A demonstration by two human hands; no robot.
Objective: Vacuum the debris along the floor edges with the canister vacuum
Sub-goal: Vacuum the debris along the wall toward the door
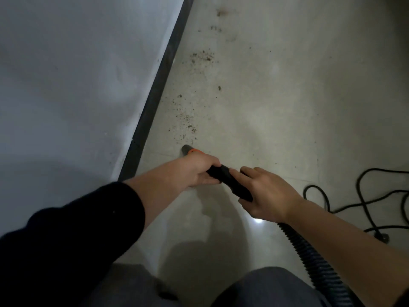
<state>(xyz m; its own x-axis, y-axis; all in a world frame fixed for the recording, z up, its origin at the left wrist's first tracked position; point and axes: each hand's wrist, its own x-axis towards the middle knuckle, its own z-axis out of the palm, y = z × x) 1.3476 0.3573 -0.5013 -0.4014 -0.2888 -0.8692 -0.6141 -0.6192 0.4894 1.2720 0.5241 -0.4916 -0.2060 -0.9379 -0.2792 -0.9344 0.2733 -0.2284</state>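
At mid-frame, the left hand [199, 171] clamped the wand [225, 176] near its nozzle [187, 149] to steer, and the right hand [265, 193] gripped it behind for support, so the nozzle sat low beside the debris [188, 120] trailing along the baseboard [155, 100].

The nozzle [186, 149] meets the floor [276, 96], with the baseboard [159, 89] and wall [77, 74] to its left. Debris [188, 120] lies just beyond the nozzle, beside the baseboard. Behind the nozzle, the left hand [199, 171] and then the right hand [265, 193] hold the wand [230, 180]; the hose [314, 262] trails further back, and a cord [363, 196] lies well right.
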